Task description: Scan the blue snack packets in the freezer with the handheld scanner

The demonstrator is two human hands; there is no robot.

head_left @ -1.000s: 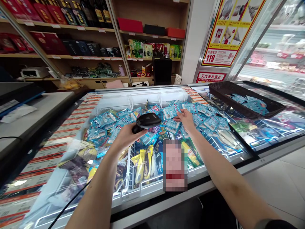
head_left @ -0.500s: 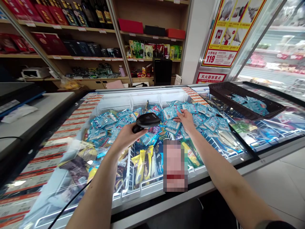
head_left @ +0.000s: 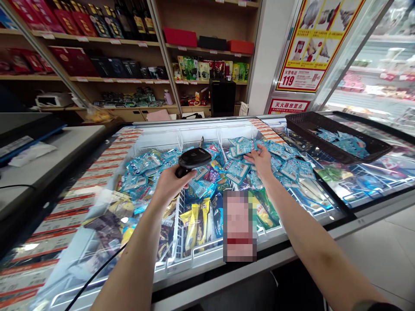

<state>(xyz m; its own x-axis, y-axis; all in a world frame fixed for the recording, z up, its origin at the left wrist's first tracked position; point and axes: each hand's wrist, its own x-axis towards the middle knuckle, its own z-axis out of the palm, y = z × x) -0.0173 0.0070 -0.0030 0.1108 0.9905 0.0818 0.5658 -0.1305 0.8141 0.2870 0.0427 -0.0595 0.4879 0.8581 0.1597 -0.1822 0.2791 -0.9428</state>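
Scanner (head_left: 195,158) and blue packet (head_left: 241,149)

Left hand (head_left: 173,184): on my feed, fingers wrapped round the scanner, near centre. Right hand (head_left: 263,163): fingers touching the blue packet at the scanner's three o'clock; pinched or loose, I cannot tell.

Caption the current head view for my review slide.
Left hand holds a barcode scanner; right hand touches a blue packet at a chest freezer.

The barcode scanner (head_left: 196,158) is of black colour, the plastic packets (head_left: 237,171) are light blue with white patches, the woven basket (head_left: 380,153) is dark brown, and the price labels (head_left: 73,199) show white and orange stripes
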